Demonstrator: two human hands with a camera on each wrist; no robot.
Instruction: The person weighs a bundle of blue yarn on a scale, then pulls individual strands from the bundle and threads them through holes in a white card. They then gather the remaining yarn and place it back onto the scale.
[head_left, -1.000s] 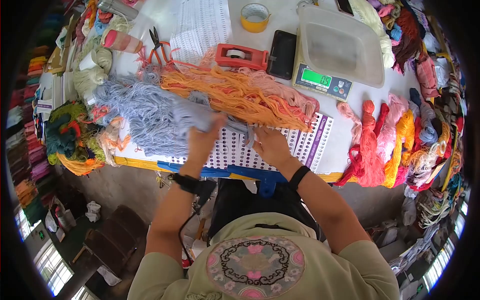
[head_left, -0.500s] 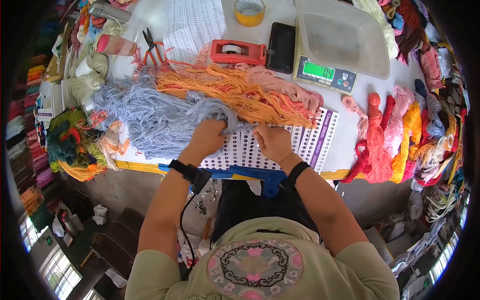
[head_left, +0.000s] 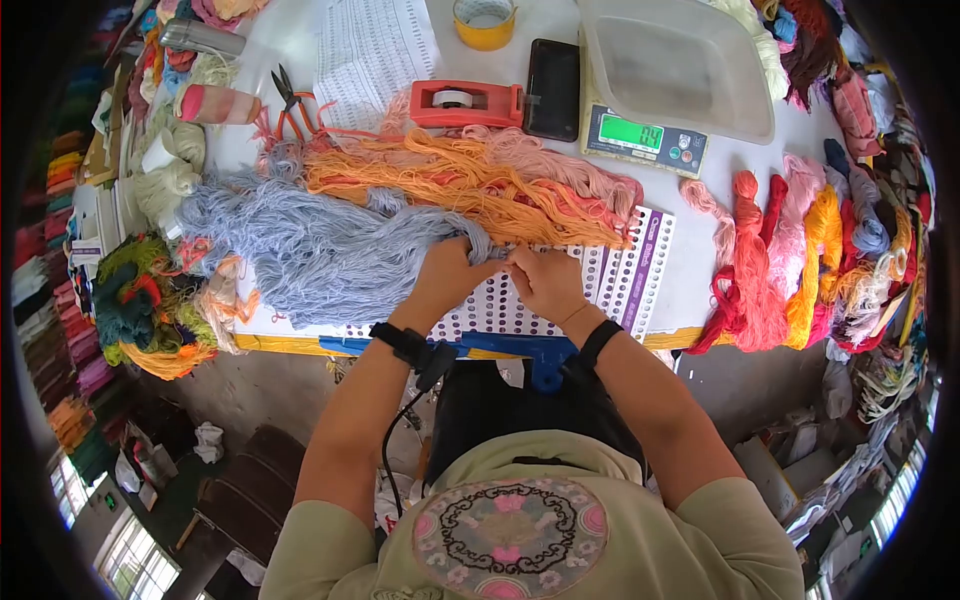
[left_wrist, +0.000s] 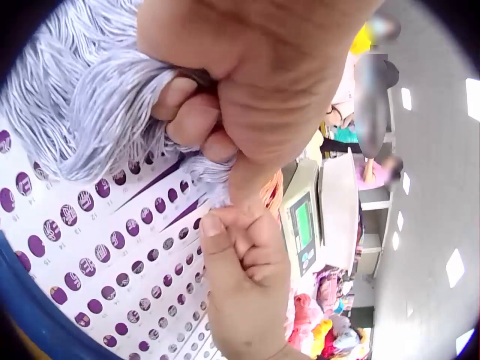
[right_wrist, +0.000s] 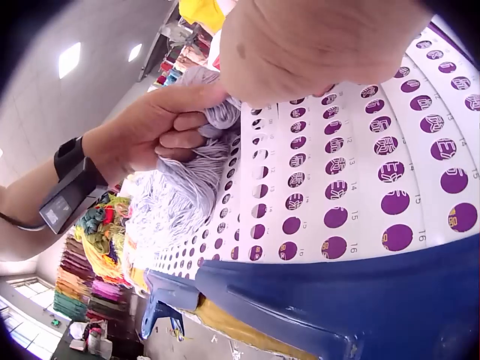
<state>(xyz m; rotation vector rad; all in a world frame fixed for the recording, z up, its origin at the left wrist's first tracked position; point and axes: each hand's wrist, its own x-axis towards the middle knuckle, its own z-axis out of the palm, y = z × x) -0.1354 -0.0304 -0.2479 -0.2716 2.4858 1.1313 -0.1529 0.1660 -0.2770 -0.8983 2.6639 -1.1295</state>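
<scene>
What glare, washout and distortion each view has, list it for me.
Head: fisheye bending, black corners, a window glaring white at lower left; left wrist: ceiling lights blown out; right wrist: ceiling lights blown out too, pale yarn partly washed out.

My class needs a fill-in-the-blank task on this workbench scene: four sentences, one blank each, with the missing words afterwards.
1. The left hand grips pale blue yarn over punched white cards whose lettered bands are ____.
2. The black phone lies between the tape dispenser and the ____ under the plastic tray.
3. The lit display glows ____.
4. In the head view, the pliers lie to the ____ of the tape dispenser.
Missing words: purple; scale; green; left.
</scene>
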